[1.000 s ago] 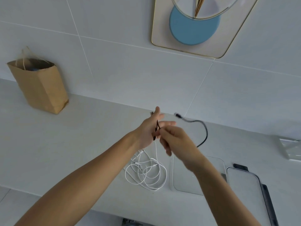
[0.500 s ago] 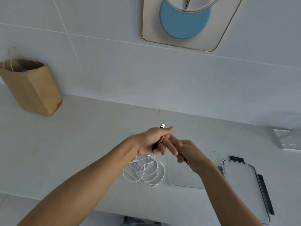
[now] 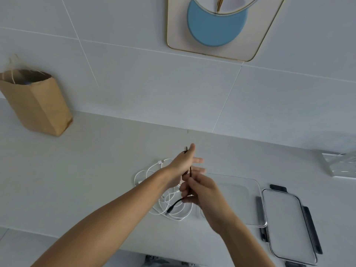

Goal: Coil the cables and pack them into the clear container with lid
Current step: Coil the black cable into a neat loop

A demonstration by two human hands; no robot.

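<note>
Above the white counter, my left hand (image 3: 183, 164) grips the folded loops of a short black cable (image 3: 189, 171), with one plug sticking up past my thumb. My right hand (image 3: 200, 191) pinches the same cable just below; its free end (image 3: 173, 206) with a plug curves down to the left. A loose white cable (image 3: 167, 207) lies tangled on the counter under both hands. The clear container (image 3: 248, 189) sits open to the right of my hands, partly hidden by my right wrist. Its lid (image 3: 285, 226), with dark clips, lies flat further right.
A brown paper bag (image 3: 38, 103) stands at the back left against the tiled wall. A clear acrylic piece (image 3: 339, 164) sits at the far right. The counter's front edge (image 3: 96, 241) runs below my forearms.
The black cable's long free end, which arched to the right a second ago, has been gathered in. It now hangs short below my right hand. Both hands shifted slightly.
</note>
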